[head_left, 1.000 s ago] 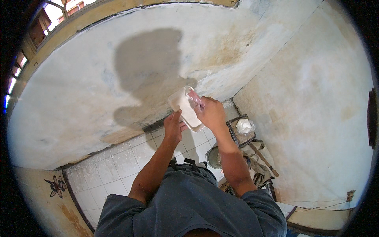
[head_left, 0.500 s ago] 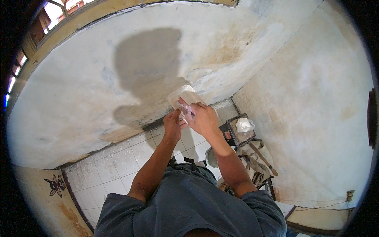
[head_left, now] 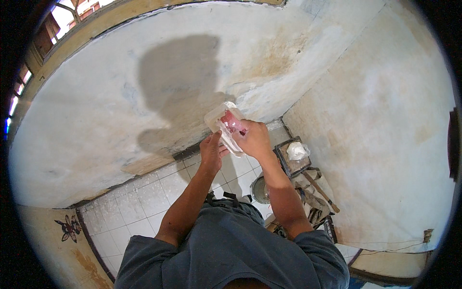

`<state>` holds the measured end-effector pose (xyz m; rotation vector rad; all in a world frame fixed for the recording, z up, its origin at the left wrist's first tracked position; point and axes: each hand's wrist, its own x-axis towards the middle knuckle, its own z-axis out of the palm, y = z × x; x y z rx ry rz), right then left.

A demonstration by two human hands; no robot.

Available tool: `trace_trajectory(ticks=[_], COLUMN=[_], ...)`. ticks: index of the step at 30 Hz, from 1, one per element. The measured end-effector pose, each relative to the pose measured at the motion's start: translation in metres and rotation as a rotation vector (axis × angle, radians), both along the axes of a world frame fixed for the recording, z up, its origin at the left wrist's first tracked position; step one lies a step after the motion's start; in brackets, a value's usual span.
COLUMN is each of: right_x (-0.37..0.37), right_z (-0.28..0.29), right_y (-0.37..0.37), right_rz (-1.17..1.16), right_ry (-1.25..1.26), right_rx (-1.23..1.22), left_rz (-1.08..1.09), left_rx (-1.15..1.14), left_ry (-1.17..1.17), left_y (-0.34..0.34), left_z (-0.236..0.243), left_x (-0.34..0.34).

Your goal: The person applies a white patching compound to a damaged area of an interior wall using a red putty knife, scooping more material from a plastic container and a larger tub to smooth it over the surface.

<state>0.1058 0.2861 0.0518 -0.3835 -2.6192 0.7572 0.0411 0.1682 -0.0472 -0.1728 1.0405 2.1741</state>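
A clear plastic bag (head_left: 222, 121) with something pink inside is held up in front of a stained white wall (head_left: 110, 96). My right hand (head_left: 254, 139) grips the bag at its right side, fingers closed over the pink part. My left hand (head_left: 211, 151) holds the bag's lower end from below, thumb against the plastic. Both forearms rise from my grey shirt at the lower edge.
White floor tiles (head_left: 144, 197) lie below the wall. To the right of my arms stands a dark frame with a white bag (head_left: 297, 150), a round metal pot (head_left: 261, 190), and wooden-handled tools (head_left: 320, 190). A window (head_left: 62, 19) sits at upper left.
My right hand has shifted over the bag, from its upper right edge down onto the pink part, and the bag has turned slightly. My left hand stayed below it.
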Motion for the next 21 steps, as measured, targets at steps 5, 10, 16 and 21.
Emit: trace_trajectory(ticks=[5,10,16,21], right_x=[-0.003,-0.008,-0.01,-0.008], right_z=[-0.001,-0.005,-0.014,-0.004], right_y=[0.004,0.016,0.024,0.021], right_rz=[0.012,-0.042,-0.059,-0.036], right_ry=[0.076,0.043,0.068,0.106], right_rx=[0.052,0.008,0.042,0.036], left_rz=[-0.007,-0.006,-0.015,-0.012], left_rx=[0.0,-0.068,-0.034,-0.039], left_ry=[0.004,0.038,0.029,0.053], left_y=[0.002,0.002,0.001,-0.002], left_z=[-0.006,-0.005,0.0,-0.009], left_x=[-0.001,0.001,0.003,-0.002])
